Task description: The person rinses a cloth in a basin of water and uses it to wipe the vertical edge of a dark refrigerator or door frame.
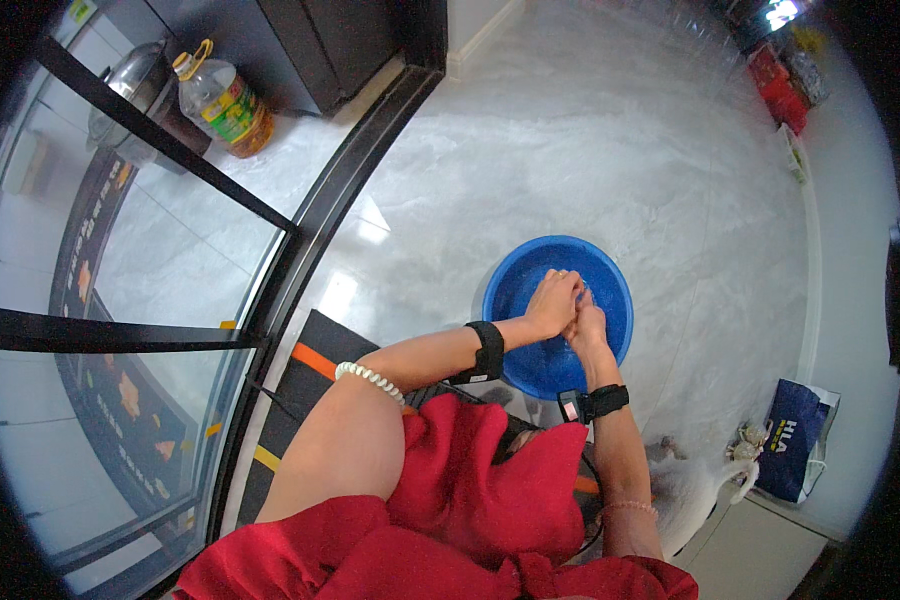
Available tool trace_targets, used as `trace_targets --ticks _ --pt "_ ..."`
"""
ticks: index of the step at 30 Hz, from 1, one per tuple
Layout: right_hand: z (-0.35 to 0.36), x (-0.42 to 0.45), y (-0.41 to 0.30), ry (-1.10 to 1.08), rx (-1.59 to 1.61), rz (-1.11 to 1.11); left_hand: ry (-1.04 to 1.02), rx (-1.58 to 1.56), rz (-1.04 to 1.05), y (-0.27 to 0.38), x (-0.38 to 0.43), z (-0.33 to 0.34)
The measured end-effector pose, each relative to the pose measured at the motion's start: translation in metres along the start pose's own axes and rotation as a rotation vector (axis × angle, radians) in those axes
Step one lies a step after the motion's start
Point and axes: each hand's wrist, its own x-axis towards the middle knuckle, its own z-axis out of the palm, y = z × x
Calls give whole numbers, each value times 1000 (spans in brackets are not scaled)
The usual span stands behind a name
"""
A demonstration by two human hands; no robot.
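Note:
Both hands are together over a blue plastic basin (517, 367) that stands on the grey floor. My left hand (553, 301) is curled, a ring on one finger, its fingertips meeting those of the other hand. My right hand (588, 322) is just to its right, fingers bent towards the left. Something small and shiny shows between the fingertips; what it is and which hand grips it cannot be made out. The palms are hidden. Black straps are around both wrists.
A black-framed glass door (270, 330) and a dark striped mat (322, 337) lie left. Beyond the glass stands an oil bottle (229, 109). At right are a white-furred animal (682, 487) and a dark blue bag (789, 439) by the wall.

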Motion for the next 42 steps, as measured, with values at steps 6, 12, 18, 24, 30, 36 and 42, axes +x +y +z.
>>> trace_targets --ticks 6,12,18,24,30,36,42 --pt "-4 -19 -8 -277 364 72 -90 -87 266 -9 -7 20" --pt "-18 -46 -21 -553 775 291 -139 -100 280 -7 -9 18" --pt "-10 -56 -19 -168 412 263 -9 -165 123 -9 7 3" --pt "-16 -51 -14 -260 261 179 -95 -147 -21 10 -2 0" --pt "-4 -52 -9 -184 294 229 -126 -142 62 -1 3 14" --pt "-6 -42 -2 -363 543 255 -144 59 110 2 1 19" --pt "-9 -39 -15 -477 578 201 -148 -20 141 17 -15 20"
